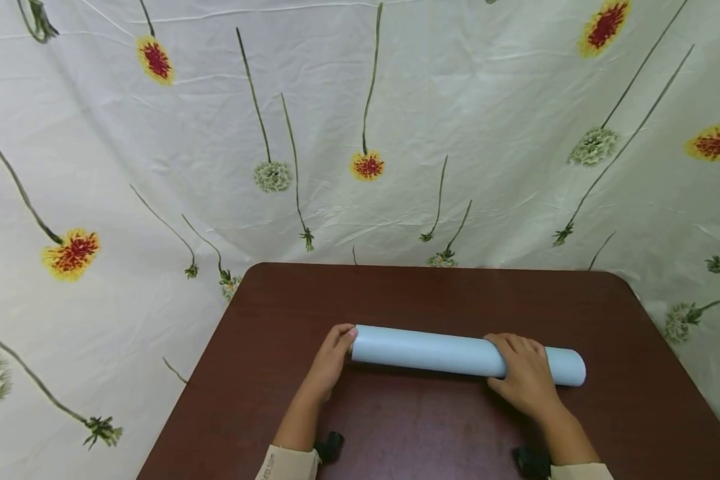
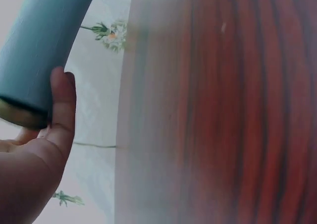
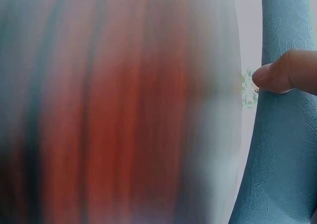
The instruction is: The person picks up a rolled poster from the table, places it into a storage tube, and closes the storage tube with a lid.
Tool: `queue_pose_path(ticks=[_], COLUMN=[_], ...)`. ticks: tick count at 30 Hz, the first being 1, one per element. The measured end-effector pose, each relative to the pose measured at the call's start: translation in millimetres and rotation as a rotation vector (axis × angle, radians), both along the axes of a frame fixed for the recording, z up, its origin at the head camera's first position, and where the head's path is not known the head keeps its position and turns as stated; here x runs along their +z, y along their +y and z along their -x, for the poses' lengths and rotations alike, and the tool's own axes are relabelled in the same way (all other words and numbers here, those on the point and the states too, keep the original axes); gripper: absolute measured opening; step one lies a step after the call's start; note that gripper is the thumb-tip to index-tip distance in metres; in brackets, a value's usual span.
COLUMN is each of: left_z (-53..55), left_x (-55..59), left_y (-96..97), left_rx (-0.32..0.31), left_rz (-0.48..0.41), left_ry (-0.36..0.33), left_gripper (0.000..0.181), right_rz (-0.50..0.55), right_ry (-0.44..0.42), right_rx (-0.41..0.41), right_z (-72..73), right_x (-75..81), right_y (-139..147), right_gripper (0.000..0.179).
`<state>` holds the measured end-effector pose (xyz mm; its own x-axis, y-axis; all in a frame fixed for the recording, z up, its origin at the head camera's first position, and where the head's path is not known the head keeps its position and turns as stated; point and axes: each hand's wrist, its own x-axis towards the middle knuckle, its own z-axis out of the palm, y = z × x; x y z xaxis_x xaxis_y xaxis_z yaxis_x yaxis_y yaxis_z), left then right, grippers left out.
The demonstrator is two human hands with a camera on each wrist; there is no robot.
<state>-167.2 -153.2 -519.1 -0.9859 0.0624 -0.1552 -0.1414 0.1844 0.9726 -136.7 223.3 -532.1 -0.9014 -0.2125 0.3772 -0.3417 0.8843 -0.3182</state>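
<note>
A long light-blue roll [image 1: 426, 349], sheet-like with a faintly creased surface, lies lengthwise across the view over the brown table. My left hand [image 1: 329, 363] holds its left end, fingertips at the upper rim. In the left wrist view a digit of that hand lies along the side of the roll [image 2: 42, 40], whose end shows a tan inside. Nearer the other end, my right hand [image 1: 525, 377] grips the roll from above, fingers over the far side and thumb on the near side. The right wrist view shows the thumb [image 3: 285, 75] across the roll's textured surface.
Beneath the roll is a dark reddish-brown table [image 1: 396, 427] with rounded far corners. Behind and beside it hangs a white cloth [image 1: 486, 120] printed with flowers. Black straps with small devices [image 1: 330, 447] sit at both wrists, beside beige sleeves [image 1: 289, 463].
</note>
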Motion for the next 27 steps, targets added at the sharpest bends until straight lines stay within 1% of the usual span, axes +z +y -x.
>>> queue_pose_path(ticks=[4, 7, 12, 14, 15, 19, 21, 27], left_z=[1.2, 2.4, 0.8, -0.1, -0.4, -0.4, -0.4, -0.4], left_x=[-1.8, -2.9, -1.0, -0.8, -1.2, -4.4, -5.8, -3.5], left_y=[4.5, 7.1, 10.7, 12.2, 12.9, 15.8, 16.8, 19.9], left_rx=[-0.009, -0.016, -0.007, -0.006, -0.005, 0.004, 0.015, 0.064], left_rz=[-0.031, -0.008, 0.117, 0.146, 0.148, 0.106, 0.103, 0.083], left_ry=[0.000, 0.017, 0.052, 0.057, 0.059, 0.045, 0.049, 0.049], left_gripper=[0.044, 0.043, 0.047, 0.049, 0.048, 0.044, 0.041, 0.037], right_rz=[-0.001, -0.002, -0.010, -0.014, -0.016, -0.030, -0.035, -0.040], right_ry=[-0.005, -0.010, -0.010, -0.011, -0.011, -0.005, 0.004, 0.005], right_rx=[0.011, 0.011, 0.007, 0.005, 0.003, -0.002, -0.005, -0.010], right_z=[-0.8, -0.9, -0.9, -0.9, -0.8, -0.8, -0.7, 0.3], right_x=[0.7, 1.1, 1.1, 0.5, 0.1, -1.9, -2.9, -3.8], right_y=[-6.3, -9.5, -12.5, -13.0, -13.2, -13.3, -13.4, -14.0], right_gripper=[0.078, 0.078, 0.077, 0.077, 0.077, 0.078, 0.078, 0.079])
